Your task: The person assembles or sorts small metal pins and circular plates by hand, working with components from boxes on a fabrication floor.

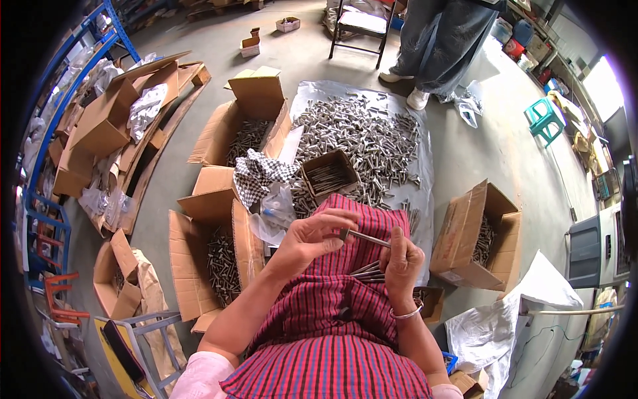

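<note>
My left hand pinches the head end of a long grey metal bolt, held level above my lap. My right hand touches the bolt's other end with its fingertips and also clutches a bundle of several more bolts against the palm. Both hands hover over my red striped apron. Just beyond them stands a small open cardboard box with bolts laid in it, resting on a big heap of loose bolts spread on a grey sheet.
Open cardboard boxes of bolts stand at my left, farther ahead and at my right. A checked cloth lies by the small box. Another person stands beyond the heap near a folding chair. A green stool is at right.
</note>
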